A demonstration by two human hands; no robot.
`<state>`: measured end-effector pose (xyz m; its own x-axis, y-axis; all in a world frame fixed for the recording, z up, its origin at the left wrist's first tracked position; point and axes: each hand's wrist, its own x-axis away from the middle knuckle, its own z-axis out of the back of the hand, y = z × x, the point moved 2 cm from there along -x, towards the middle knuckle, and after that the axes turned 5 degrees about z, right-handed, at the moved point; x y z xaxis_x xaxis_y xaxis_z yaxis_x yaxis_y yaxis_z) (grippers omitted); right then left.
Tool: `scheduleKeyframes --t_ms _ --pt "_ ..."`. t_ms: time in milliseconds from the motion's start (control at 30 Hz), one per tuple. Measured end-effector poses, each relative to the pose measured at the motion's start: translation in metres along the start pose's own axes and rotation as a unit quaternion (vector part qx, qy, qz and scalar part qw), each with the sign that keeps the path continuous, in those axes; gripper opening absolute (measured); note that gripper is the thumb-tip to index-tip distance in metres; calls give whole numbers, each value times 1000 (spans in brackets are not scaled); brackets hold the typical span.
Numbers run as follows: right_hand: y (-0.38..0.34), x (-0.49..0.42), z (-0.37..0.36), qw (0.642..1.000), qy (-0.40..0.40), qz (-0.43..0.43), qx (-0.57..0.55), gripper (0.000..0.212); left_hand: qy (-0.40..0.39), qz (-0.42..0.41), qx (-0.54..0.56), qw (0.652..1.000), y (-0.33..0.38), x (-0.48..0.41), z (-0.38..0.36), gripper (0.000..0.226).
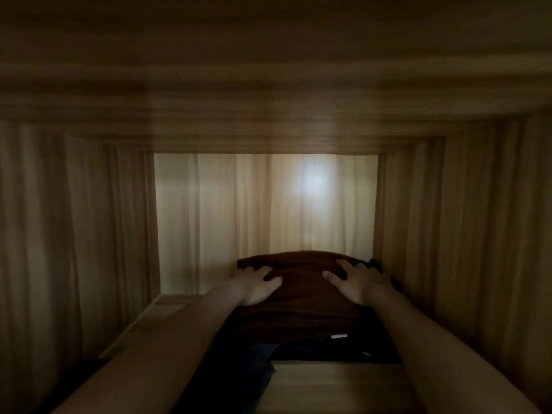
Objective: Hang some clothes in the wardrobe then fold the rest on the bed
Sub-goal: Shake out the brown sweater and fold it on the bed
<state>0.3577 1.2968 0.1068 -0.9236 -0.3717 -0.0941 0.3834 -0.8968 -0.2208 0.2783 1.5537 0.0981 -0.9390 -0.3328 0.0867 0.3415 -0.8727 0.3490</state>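
A folded dark brown garment (301,297) lies inside a dim wooden wardrobe compartment, on top of darker clothes (298,351). My left hand (257,283) rests on the garment's left side, fingers curled over its far edge and thumb on top. My right hand (358,282) lies on its right side in the same way. Both forearms reach in from the bottom of the view.
The wardrobe's back panel (239,204) is pale wood with a bright light spot on it. The side walls (74,219) and the top close in around the hands. The shelf floor (328,383) shows in front of the pile, and a wooden ledge (161,309) runs on the left.
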Motion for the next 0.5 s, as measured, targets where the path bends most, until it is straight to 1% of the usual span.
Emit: scheduleKeyframes --t_ms 100,200,367,500 --pt "0 4 -2 1000 -5 3 -3 104 3 11 1 1000 2 10 -1 95" --pt "4 7 -9 1000 1 4 4 101 23 13 -8 1000 4 23 -11 85" --pt "4 1 -9 1000 8 7 13 98 14 6 -32 999 -2 51 -15 95" --pt "-1 5 -14 999 24 -1 41 89 21 5 -19 1000 -6 61 -15 92"
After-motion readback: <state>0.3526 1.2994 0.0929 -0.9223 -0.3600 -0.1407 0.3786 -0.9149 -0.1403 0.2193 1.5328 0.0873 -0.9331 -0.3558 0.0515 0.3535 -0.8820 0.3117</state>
